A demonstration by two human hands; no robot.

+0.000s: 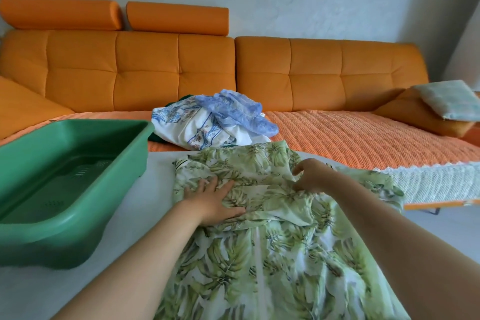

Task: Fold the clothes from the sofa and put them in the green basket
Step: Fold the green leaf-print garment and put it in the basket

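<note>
A leaf-print garment [272, 254] lies spread on the white desk [155, 189], running from the near edge of the view up to the desk's far side, where its top is rumpled and partly folded over. The left hand [215, 200] rests flat on the upper left part of the garment, its fingers [212, 182] straight and spread apart, pressing the cloth down. The right hand [314, 176] is just beside it to the right, its fingers [299, 186] curled together with the thumb and pinching a fold of the fabric near the top. Both forearms reach in from the bottom, the right one crossing over the garment. The green basket [78, 132] stands on the desk at the left, apart from the garment with a strip of bare desk between them; small vent holes show in its floor. Beyond the desk, a pile [207, 125] of clothes sits on the sofa [145, 67] seat: a white piece with blue print, a blue lacy piece on top and a dark green piece showing underneath. The pile lies near the basket's far right corner and just behind the garment's top edge. The sofa is orange, with two headrests [59, 13] at the left and an orange throw [363, 132] over the seat. At the right end an orange cushion [420, 114] carries a pale pillow [449, 101].
</note>
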